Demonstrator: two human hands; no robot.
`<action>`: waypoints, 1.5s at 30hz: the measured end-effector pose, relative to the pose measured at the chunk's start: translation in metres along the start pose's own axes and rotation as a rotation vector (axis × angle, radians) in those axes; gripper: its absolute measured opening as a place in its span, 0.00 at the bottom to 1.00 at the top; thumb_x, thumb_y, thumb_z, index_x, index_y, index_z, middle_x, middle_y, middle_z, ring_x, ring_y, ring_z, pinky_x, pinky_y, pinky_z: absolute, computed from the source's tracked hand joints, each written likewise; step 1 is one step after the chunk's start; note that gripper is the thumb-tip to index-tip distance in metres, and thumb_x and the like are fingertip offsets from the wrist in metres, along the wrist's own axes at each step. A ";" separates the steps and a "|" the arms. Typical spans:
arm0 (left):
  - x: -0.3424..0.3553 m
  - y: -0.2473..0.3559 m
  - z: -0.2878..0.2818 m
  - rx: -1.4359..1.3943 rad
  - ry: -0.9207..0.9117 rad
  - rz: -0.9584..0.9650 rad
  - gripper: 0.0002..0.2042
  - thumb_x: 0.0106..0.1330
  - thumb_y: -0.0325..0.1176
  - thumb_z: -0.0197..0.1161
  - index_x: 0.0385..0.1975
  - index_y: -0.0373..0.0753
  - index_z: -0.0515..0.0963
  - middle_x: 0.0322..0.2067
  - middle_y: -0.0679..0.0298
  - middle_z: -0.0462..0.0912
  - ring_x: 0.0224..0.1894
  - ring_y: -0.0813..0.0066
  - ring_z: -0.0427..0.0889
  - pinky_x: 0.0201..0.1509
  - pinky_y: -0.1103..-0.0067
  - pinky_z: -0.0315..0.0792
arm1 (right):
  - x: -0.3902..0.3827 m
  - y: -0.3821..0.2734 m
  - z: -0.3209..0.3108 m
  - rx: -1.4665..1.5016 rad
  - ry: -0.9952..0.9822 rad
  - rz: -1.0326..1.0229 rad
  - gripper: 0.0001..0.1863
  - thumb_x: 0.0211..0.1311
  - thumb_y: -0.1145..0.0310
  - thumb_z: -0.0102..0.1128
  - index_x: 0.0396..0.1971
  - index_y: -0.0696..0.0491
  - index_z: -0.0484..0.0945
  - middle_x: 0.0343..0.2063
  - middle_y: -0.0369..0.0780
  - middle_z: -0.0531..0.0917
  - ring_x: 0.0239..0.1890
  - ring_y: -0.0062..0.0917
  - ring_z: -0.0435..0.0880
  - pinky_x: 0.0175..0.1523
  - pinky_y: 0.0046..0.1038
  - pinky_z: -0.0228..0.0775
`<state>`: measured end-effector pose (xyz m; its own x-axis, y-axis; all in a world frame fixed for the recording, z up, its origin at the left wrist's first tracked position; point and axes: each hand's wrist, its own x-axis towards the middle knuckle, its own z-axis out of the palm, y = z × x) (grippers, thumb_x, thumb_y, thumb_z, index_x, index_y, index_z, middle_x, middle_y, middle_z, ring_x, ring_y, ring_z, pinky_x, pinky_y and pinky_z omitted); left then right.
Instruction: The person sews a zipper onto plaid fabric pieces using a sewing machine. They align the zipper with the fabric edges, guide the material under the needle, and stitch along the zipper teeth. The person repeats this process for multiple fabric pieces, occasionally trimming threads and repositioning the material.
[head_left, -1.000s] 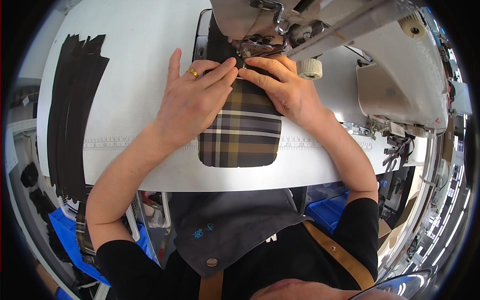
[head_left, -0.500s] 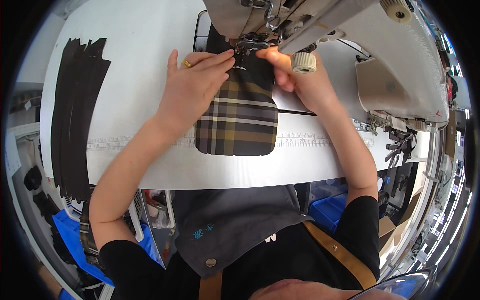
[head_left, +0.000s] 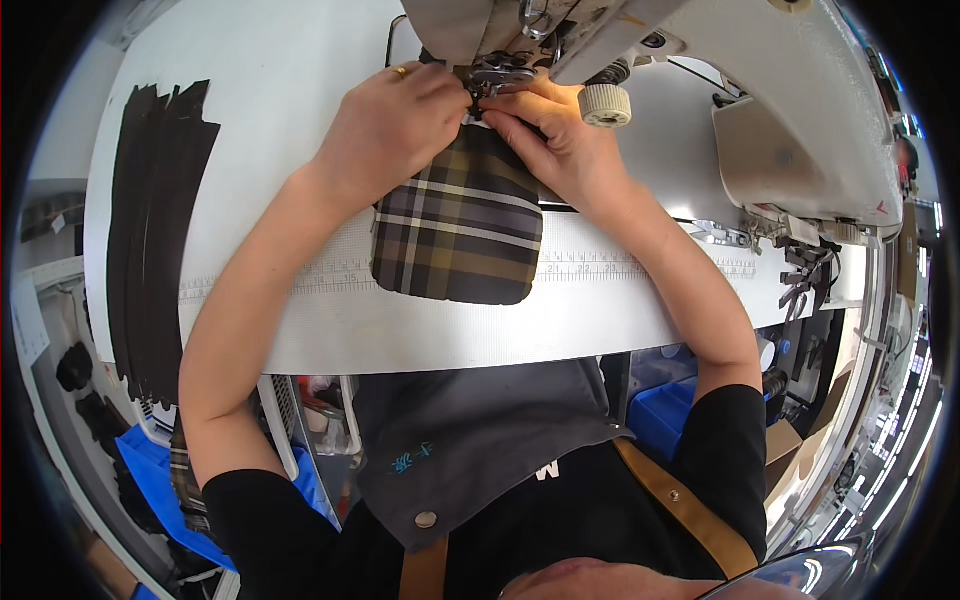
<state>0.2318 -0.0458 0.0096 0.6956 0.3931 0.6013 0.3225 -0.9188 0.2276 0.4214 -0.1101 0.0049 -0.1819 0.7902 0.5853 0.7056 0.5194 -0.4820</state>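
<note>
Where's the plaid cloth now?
In the head view, the plaid cloth is slightly left of centre on the white table, its far end between the left hand and right hand, by the sewing machine.

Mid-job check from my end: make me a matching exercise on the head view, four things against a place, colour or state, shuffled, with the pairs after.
1. Plaid fabric
2. Dark strips
3. Round knob
4. Left hand

A. Wears a gold ring
B. Cream, on the sewing machine
C. Rounded at its near corners
D. At the left of the white tabletop

Pairs: 1-C, 2-D, 3-B, 4-A
</note>
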 end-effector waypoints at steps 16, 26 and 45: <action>0.005 0.011 -0.008 -0.493 -0.018 -0.507 0.06 0.57 0.29 0.62 0.29 0.34 0.79 0.32 0.62 0.80 0.35 0.69 0.79 0.37 0.77 0.72 | 0.004 -0.035 -0.030 0.262 -0.242 0.726 0.12 0.47 0.63 0.68 0.25 0.57 0.80 0.25 0.41 0.83 0.29 0.30 0.83 0.37 0.33 0.72; 0.015 -0.024 -0.012 -0.829 -0.284 -0.485 0.07 0.60 0.29 0.61 0.33 0.32 0.79 0.33 0.65 0.79 0.37 0.76 0.77 0.44 0.80 0.69 | 0.001 -0.063 0.018 -0.186 -0.206 -0.128 0.10 0.40 0.74 0.60 0.28 0.57 0.75 0.28 0.43 0.82 0.26 0.32 0.82 0.29 0.27 0.75; 0.002 0.008 -0.009 -0.376 -0.041 -0.418 0.06 0.59 0.29 0.61 0.33 0.34 0.81 0.32 0.59 0.82 0.36 0.67 0.81 0.42 0.77 0.73 | -0.013 -0.048 -0.032 -0.108 -0.404 -0.258 0.26 0.52 0.54 0.64 0.43 0.61 0.77 0.49 0.46 0.78 0.54 0.36 0.75 0.57 0.35 0.67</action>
<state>0.2299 -0.0528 0.0193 0.5849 0.7204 0.3727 0.3301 -0.6311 0.7019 0.4114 -0.1560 0.0414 -0.5963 0.7143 0.3664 0.6655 0.6951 -0.2720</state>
